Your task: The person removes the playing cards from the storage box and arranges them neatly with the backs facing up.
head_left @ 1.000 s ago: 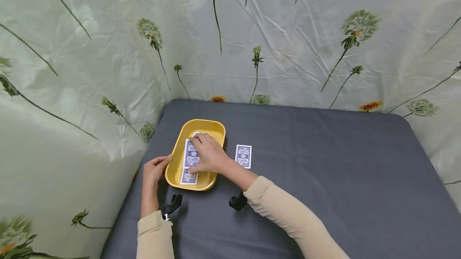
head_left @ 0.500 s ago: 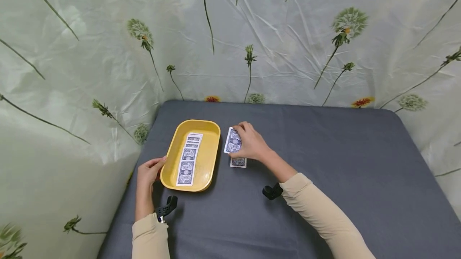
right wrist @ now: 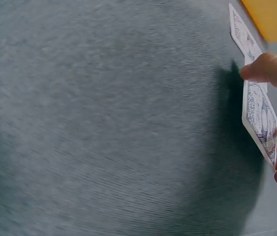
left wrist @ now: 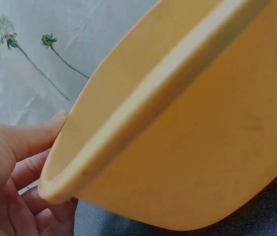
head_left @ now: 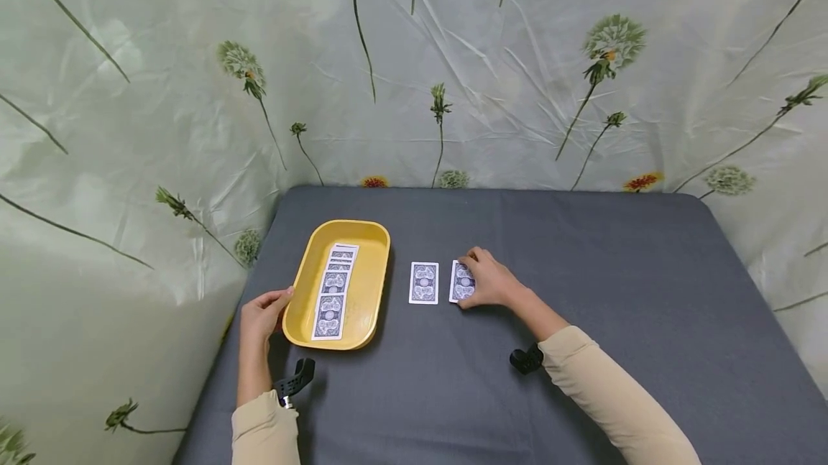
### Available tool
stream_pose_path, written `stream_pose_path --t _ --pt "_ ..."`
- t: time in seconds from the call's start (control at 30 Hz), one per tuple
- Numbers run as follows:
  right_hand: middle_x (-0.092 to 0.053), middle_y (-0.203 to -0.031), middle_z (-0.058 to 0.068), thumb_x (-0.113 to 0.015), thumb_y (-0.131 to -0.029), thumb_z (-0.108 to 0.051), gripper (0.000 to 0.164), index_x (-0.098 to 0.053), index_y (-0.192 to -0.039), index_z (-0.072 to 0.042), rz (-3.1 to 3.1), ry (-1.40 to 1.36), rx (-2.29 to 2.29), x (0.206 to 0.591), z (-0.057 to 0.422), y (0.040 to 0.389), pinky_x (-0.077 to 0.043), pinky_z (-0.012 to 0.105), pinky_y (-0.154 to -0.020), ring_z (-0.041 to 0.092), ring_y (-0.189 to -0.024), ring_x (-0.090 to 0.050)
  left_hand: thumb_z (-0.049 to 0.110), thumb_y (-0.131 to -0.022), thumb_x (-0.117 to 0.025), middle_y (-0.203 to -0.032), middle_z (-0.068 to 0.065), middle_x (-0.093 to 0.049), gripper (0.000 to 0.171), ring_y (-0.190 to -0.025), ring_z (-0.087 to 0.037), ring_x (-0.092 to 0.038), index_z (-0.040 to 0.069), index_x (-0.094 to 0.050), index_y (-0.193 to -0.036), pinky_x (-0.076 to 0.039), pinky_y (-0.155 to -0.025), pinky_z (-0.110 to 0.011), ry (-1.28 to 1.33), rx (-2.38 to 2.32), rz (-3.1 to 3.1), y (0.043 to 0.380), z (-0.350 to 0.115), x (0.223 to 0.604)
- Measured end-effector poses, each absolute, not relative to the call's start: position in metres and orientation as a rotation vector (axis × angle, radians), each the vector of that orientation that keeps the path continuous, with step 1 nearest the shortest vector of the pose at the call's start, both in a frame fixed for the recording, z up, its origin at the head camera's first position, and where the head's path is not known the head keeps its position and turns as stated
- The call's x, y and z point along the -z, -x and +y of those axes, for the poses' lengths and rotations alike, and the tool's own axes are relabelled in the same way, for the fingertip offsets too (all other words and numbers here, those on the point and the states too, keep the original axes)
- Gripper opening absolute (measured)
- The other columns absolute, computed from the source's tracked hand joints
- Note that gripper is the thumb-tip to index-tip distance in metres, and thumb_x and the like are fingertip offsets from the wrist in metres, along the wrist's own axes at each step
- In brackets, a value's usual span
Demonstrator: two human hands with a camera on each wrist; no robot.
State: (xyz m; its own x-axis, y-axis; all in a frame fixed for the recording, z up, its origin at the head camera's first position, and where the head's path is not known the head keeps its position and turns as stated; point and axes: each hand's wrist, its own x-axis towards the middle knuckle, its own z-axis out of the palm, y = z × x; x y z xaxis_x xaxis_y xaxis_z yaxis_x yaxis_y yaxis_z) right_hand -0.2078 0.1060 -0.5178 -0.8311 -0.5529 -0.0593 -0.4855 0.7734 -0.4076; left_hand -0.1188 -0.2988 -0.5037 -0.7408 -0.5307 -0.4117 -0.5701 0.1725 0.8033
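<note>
A yellow tray [head_left: 364,285] stands at the left of the table, with an overlapping row of face-down playing cards [head_left: 329,315] inside. My left hand [head_left: 259,320] grips its left rim; the left wrist view shows the thumb along the rim [left wrist: 124,110] and the fingers curled beneath. To the right of the tray, one playing card [head_left: 423,283] lies face down on the cloth. Beside that card, my right hand [head_left: 494,282] pinches another playing card [head_left: 461,282] by its ends. In the right wrist view the pinched card [right wrist: 260,115] is held close over the cloth, its shadow beside it.
A dark grey cloth [head_left: 582,256] covers the table. Behind and to the left hangs a pale curtain [head_left: 517,55] printed with flowers. Black camera mounts [head_left: 527,359] sit at both wrists. Beyond my right hand, the cloth stretches to the table's right edge.
My right hand has taken a card out of the tray and carried it right, past the card on the table. My left hand keeps its grip on the tray rim.
</note>
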Motion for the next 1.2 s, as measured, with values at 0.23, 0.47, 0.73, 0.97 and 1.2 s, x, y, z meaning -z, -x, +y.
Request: stream_pose_path --t 0.23,0.47,0.73,0.97,1.2 --pt "-0.045 -0.112 0.012 -0.082 -0.059 -0.039 0.081 -0.054 -0.126 -0.004 2.776 0.852 0.64 0.529 0.111 0.206 -0.044 0.04 -0.081 0.024 -0.099 -0.042 0.039 -0.081 -0.069 -0.073 0.005 -0.059 0.051 -0.054 -0.005 -0.055 -0.002 -0.061 -0.11 -0.048 -0.051 -0.024 1.108 -1.679 2.385 0.117 -0.298 0.504" --pt "-0.045 -0.109 0.014 -0.082 -0.058 -0.037 0.081 -0.054 -0.126 -0.003 2.775 0.907 0.664 0.531 0.113 0.208 -0.042 0.04 -0.08 0.026 -0.096 -0.041 0.042 -0.079 -0.07 -0.073 0.006 -0.058 0.048 -0.052 -0.003 -0.053 0.002 -0.064 -0.105 -0.048 -0.051 -0.026 1.115 -1.69 2.385 0.116 -0.298 0.507" --pt "-0.045 -0.104 0.013 -0.083 -0.058 -0.047 0.082 -0.057 -0.124 -0.005 2.787 0.857 0.741 0.53 0.109 0.21 -0.039 0.04 -0.078 0.025 -0.092 -0.041 0.038 -0.083 -0.068 -0.07 0.007 -0.057 0.05 -0.053 -0.004 -0.055 -0.002 -0.06 -0.112 -0.048 -0.051 -0.024 1.079 -1.697 2.361 0.117 -0.3 0.506" --pt "-0.047 -0.106 0.009 -0.072 -0.067 -0.058 0.078 -0.055 -0.127 -0.01 2.872 0.661 0.813 0.523 0.088 0.209 -0.035 0.042 -0.079 0.023 -0.094 -0.043 0.039 -0.082 -0.068 -0.069 0.008 -0.057 0.05 -0.055 -0.006 -0.056 -0.001 -0.06 -0.11 -0.048 -0.051 -0.024 1.09 -1.735 2.343 0.118 -0.301 0.507" --pt "-0.049 -0.108 0.008 -0.069 -0.071 -0.058 0.068 -0.059 -0.119 -0.011 2.993 0.779 0.903 0.5 0.035 0.21 -0.038 0.041 -0.084 0.023 -0.095 -0.045 0.041 -0.082 -0.067 -0.077 0.006 -0.057 0.053 -0.056 -0.003 -0.054 -0.001 -0.059 -0.113 -0.048 -0.054 -0.022 1.077 -1.726 2.322 0.118 -0.303 0.507"
